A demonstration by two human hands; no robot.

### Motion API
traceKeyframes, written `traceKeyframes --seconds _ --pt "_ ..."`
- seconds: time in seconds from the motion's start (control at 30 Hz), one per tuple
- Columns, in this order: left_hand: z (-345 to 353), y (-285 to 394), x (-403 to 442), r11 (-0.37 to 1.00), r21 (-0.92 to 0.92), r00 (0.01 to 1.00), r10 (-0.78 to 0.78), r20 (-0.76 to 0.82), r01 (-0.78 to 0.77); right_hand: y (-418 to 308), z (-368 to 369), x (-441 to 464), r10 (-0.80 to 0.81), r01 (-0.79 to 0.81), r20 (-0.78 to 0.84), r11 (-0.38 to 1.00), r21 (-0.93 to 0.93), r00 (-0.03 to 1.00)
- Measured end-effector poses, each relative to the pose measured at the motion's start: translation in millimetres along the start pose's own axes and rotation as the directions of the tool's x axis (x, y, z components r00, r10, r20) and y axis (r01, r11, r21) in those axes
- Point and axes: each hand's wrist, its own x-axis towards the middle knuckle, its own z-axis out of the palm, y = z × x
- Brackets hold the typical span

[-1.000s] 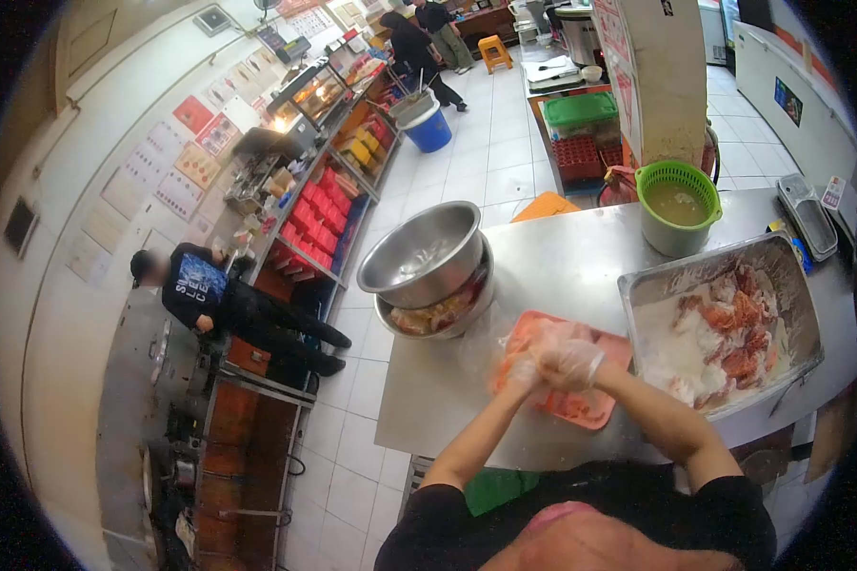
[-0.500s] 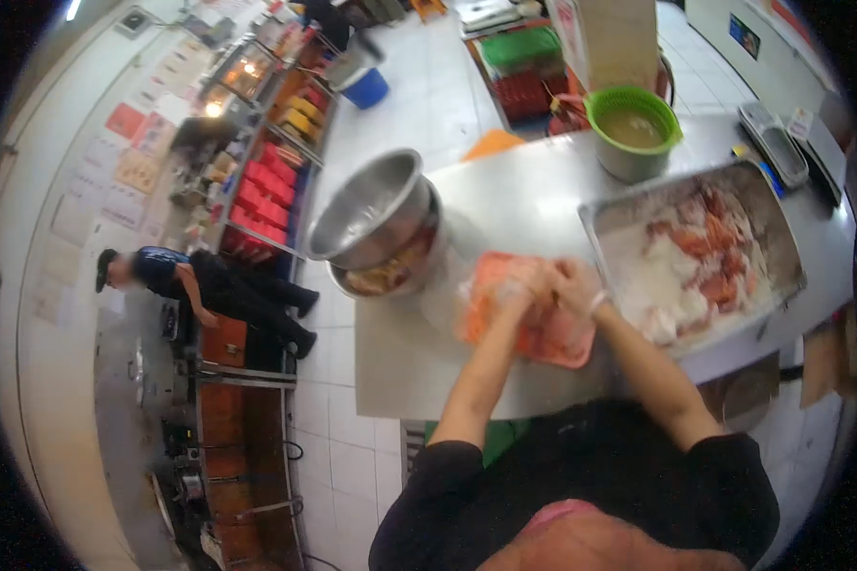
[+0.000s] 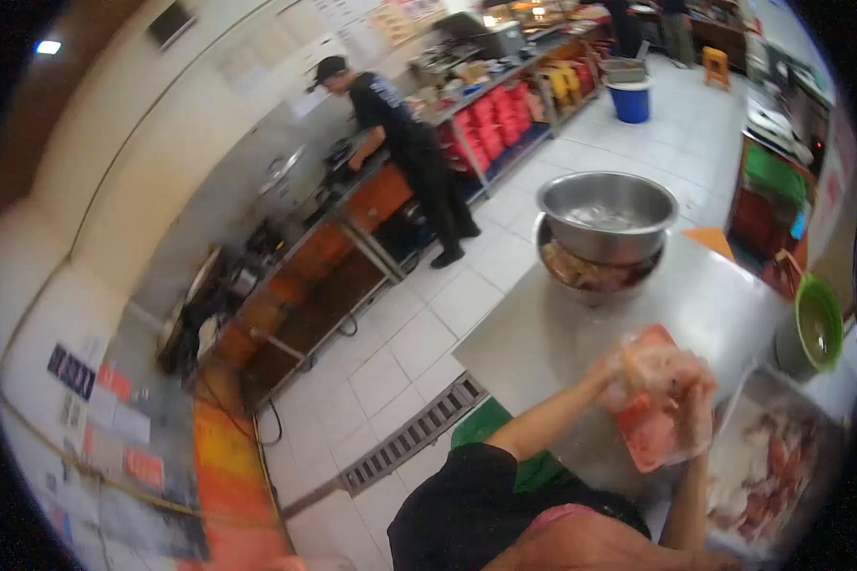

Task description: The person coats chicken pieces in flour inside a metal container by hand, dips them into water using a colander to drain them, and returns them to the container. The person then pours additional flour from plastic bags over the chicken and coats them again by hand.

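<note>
A clear plastic bag (image 3: 674, 366) is spread between my two hands, over a red plastic tray (image 3: 649, 455) on the steel table. My left hand (image 3: 607, 377), blurred, grips the bag's left side. My right hand (image 3: 699, 400) has its fingers curled around the right side. Something pale pink shows through the bag, but blur hides what it is. Right of the tray, a large steel pan (image 3: 733, 519) holds reddish pieces of raw meat (image 3: 788, 466) in white powder.
A steel bowl (image 3: 607, 214) rests atop another bowl (image 3: 567, 271) of food at the table's far side. A green strainer (image 3: 819, 324) sits on a pot at right. A co-worker (image 3: 405, 143) stands at the left counter. A blue bucket (image 3: 628, 102) is on the floor.
My hands were close together over the red tray; now they are apart with the bag spread between them. The view has swung left. The co-worker now has a hand at the counter.
</note>
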Motion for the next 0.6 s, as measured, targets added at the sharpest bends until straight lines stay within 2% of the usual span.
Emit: traceKeyframes --seconds 0.03,0.1,0.13,0.17,0.23,0.27,0.33,0.37,0.43,0.47,0.53,0.6 --pt "1.9 -2.8 -3.0 0.998 -0.055 1.000 0.003 -0.008 -0.003 2.3 6.8 -0.8 -0.034 0.034 0.020 0.999 0.018 0.999" --pt "3.0 -7.7 -5.2 0.992 -0.128 1.000 0.005 -0.019 -0.007 2.1 5.5 6.1 -0.037 0.037 0.002 0.977 -0.211 0.999" --pt "5.4 -9.5 -5.5 0.988 -0.153 1.000 0.004 -0.024 -0.008 -6.2 0.1 8.2 0.048 -0.028 0.072 0.965 -0.261 0.996" --pt "5.1 -12.3 -6.6 0.984 -0.179 0.999 0.008 -0.032 -0.014 1.7 -7.6 15.5 0.054 -0.030 0.082 0.962 -0.270 0.995" --pt "9.4 -14.5 -9.7 0.975 -0.219 0.999 0.016 -0.038 -0.024 22.2 -29.0 24.6 -0.225 0.258 0.125 0.844 -0.471 0.966" --pt "10.6 -14.6 -11.2 0.970 -0.240 0.999 0.020 -0.040 -0.029 19.4 -29.4 25.1 -0.217 0.253 0.129 0.842 -0.477 0.968" --pt "16.1 -13.2 -13.0 0.961 -0.274 0.998 0.028 -0.053 -0.042 13.9 -30.2 28.3 -0.355 0.470 0.391 0.847 -0.251 0.849" --pt "16.8 -12.2 -12.2 0.956 -0.291 0.998 0.030 -0.055 -0.045 14.7 -32.1 26.9 -0.353 0.469 0.393 0.847 -0.252 0.849" --pt "18.3 -10.9 -13.3 0.943 -0.328 0.998 0.042 -0.052 -0.057 10.5 -27.8 20.1 -0.223 0.252 0.118 0.844 -0.473 0.968" --pt "19.1 -9.9 -13.0 0.936 -0.347 0.998 0.047 -0.049 -0.061 5.6 -18.8 17.8 -0.227 0.256 0.118 0.842 -0.475 0.967" --pt "21.4 -8.7 -15.2 0.922 -0.382 0.997 0.053 -0.048 -0.068 -2.6 1.2 11.1 -0.360 0.365 0.090 0.845 -0.391 0.929" --pt "22.4 -7.4 -14.6 0.909 -0.410 0.997 0.063 -0.038 -0.073 -3.0 -13.7 22.6 -0.356 0.376 0.126 0.846 -0.378 0.926"
